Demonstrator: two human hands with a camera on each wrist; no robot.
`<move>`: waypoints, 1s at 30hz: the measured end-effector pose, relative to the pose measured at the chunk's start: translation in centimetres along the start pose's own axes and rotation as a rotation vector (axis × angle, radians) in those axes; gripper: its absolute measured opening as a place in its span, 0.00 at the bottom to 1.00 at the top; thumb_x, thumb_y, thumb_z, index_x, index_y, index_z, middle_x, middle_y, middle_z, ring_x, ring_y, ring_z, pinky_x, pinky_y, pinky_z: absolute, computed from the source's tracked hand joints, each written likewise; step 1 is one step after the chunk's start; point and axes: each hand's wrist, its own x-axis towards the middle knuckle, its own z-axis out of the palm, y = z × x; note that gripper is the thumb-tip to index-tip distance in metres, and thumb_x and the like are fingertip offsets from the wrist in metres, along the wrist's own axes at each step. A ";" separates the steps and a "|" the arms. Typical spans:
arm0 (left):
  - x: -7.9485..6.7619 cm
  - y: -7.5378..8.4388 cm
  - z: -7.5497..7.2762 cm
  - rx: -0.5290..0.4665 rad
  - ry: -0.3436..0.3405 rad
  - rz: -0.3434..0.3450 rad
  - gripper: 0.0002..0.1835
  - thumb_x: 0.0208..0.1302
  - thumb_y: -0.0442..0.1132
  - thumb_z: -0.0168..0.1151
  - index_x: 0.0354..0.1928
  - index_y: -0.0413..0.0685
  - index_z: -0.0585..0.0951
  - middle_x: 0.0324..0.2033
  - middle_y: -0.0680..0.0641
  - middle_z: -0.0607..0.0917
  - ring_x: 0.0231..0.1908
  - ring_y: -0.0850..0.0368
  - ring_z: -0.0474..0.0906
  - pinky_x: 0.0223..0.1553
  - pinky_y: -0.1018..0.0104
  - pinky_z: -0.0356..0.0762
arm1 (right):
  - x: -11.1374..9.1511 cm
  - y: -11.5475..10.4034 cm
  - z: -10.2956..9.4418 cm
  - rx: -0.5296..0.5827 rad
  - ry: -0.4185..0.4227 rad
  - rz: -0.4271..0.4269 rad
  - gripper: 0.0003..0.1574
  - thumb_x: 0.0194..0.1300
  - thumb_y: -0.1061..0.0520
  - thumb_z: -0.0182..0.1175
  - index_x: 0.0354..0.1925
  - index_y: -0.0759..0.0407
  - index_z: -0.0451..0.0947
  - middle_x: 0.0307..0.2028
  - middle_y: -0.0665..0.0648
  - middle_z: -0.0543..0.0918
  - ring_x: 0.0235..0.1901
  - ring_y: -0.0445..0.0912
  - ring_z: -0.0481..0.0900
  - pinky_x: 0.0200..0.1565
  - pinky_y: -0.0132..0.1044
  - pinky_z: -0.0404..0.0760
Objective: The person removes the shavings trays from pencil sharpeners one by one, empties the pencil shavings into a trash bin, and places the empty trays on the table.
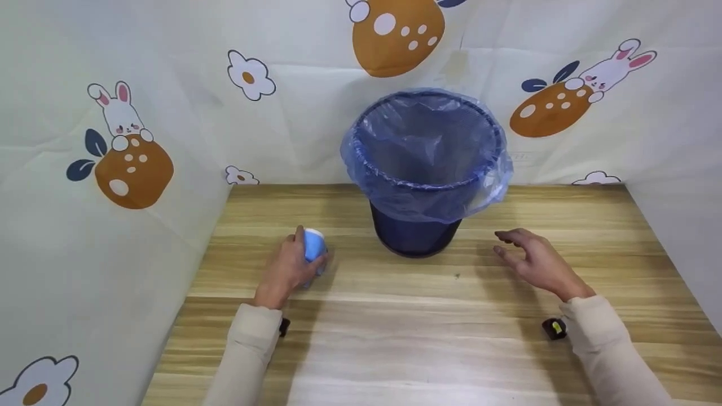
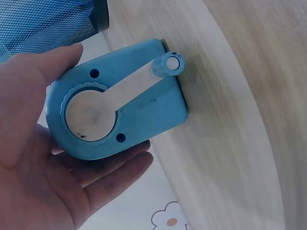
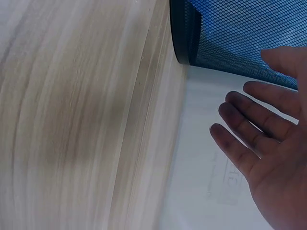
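A blue pencil sharpener (image 1: 314, 245) with a white top is in my left hand (image 1: 286, 266), low at the left of the table. Seen from the left wrist, the sharpener (image 2: 156, 103) shows a white crank arm with a blue knob, and the thumb and fingers grip its rounded end. Its flat end is close to the wooden surface; whether they touch I cannot tell. My right hand (image 1: 538, 262) hovers right of the bin, holding nothing. Loosely bent, spread fingers (image 3: 235, 146) show in the right wrist view.
A dark mesh bin (image 1: 416, 234) stands at the back middle of the wooden table (image 1: 417, 338), between the hands. A translucent blue bag (image 1: 412, 200) lines it and folds over its rim. White cloth (image 1: 304, 124) printed with rabbits and flowers walls the back and sides.
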 end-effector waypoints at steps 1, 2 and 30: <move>0.0 0.0 0.0 -0.005 0.004 0.002 0.51 0.64 0.55 0.65 0.75 0.32 0.51 0.60 0.25 0.73 0.52 0.35 0.79 0.51 0.44 0.81 | 0.0 -0.1 0.1 -0.003 -0.001 -0.002 0.24 0.70 0.55 0.60 0.57 0.70 0.77 0.52 0.68 0.82 0.52 0.62 0.80 0.50 0.59 0.80; 0.0 0.0 0.1 -0.011 0.005 0.000 0.51 0.64 0.54 0.65 0.75 0.32 0.51 0.60 0.25 0.73 0.52 0.35 0.79 0.51 0.44 0.81 | 0.0 -0.2 0.1 -0.006 0.001 -0.007 0.24 0.70 0.55 0.60 0.57 0.70 0.78 0.51 0.68 0.82 0.51 0.62 0.81 0.49 0.59 0.80; -0.7 1.1 -0.2 -0.074 0.081 0.115 0.40 0.54 0.41 0.74 0.65 0.30 0.68 0.53 0.30 0.80 0.49 0.37 0.81 0.50 0.45 0.82 | -0.2 -1.1 0.8 0.007 0.008 -0.063 0.16 0.68 0.58 0.62 0.51 0.67 0.82 0.48 0.63 0.85 0.49 0.60 0.83 0.52 0.58 0.80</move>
